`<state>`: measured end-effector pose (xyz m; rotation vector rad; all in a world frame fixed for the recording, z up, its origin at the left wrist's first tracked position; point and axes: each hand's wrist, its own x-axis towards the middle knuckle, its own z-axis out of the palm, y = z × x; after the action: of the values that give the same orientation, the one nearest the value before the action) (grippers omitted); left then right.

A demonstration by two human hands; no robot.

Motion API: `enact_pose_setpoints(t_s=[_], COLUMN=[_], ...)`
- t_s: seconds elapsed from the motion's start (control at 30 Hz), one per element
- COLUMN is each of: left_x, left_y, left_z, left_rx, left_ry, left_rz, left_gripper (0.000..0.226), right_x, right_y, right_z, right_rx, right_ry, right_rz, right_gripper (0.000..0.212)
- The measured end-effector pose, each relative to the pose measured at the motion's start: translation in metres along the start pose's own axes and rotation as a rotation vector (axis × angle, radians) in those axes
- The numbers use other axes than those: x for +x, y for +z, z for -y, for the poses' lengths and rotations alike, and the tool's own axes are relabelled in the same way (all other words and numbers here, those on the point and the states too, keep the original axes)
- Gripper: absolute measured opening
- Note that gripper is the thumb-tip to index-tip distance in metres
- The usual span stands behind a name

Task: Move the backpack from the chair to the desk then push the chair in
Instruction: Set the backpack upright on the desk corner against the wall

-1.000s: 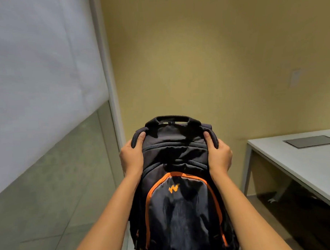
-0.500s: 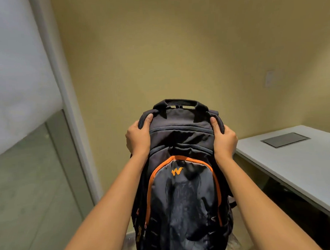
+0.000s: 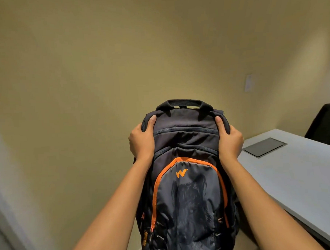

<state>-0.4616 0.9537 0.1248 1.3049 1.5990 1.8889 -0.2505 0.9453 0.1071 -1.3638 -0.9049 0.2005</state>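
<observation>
A dark grey backpack (image 3: 187, 180) with orange zip trim and an orange logo hangs in the air in front of me, upright, its front pocket facing me. My left hand (image 3: 141, 143) grips its upper left side and my right hand (image 3: 230, 139) grips its upper right side, thumbs on the front. The white desk (image 3: 298, 175) lies to the right, its near corner just behind my right hand. A dark chair back (image 3: 325, 123) shows at the far right beyond the desk.
A grey flush panel (image 3: 264, 146) is set into the desk top near its far corner. A yellow wall (image 3: 120, 70) fills the view ahead, with a pale switch plate (image 3: 249, 82). A white frame edge (image 3: 5, 216) runs down the left.
The view has swung to the right: the window and frame slid off to the left, and more of the desk and a chair back came into sight. Both hands keep their hold on the backpack.
</observation>
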Motion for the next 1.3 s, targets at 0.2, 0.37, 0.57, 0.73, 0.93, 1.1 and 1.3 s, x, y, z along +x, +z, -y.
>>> enact_pose_setpoints(t_s=[0.2,0.37,0.57,0.73,0.93,1.1,1.3], left_x=[0.026,0.053,0.075,0.086,0.092,0.096,0.099], left_y=[0.084,0.155,0.232,0.288,0.359,0.426,0.506], left_z=[0.002,0.002,-0.008,-0.022,-0.036,-0.046,-0.055], left_rx=[-0.037,-0.084,-0.168,-0.226,-0.276,-0.3,-0.313], left_ry=[0.017,0.027,0.049,0.054,0.034,0.013,-0.026], left_rz=[0.091,0.171,0.245,0.297,0.323,0.307,0.229], left_gripper=[0.056,0.053,0.056,0.056,0.054,0.054,0.054], right_x=[0.066,0.126,0.195,0.247,0.315,0.387,0.476], right_y=[0.009,0.019,0.023,0.018,0.011,0.006,0.009], right_z=[-0.03,-0.05,-0.07,-0.078,-0.093,-0.114,-0.143], right_rx=[-0.036,-0.05,-0.087,-0.113,-0.154,-0.17,-0.179], right_ry=[0.033,0.028,0.005,-0.017,-0.062,-0.089,-0.108], right_rz=[-0.101,-0.183,-0.28,-0.337,-0.376,-0.35,-0.286], right_gripper=[0.057,0.055,0.058,0.055,0.051,0.052,0.053])
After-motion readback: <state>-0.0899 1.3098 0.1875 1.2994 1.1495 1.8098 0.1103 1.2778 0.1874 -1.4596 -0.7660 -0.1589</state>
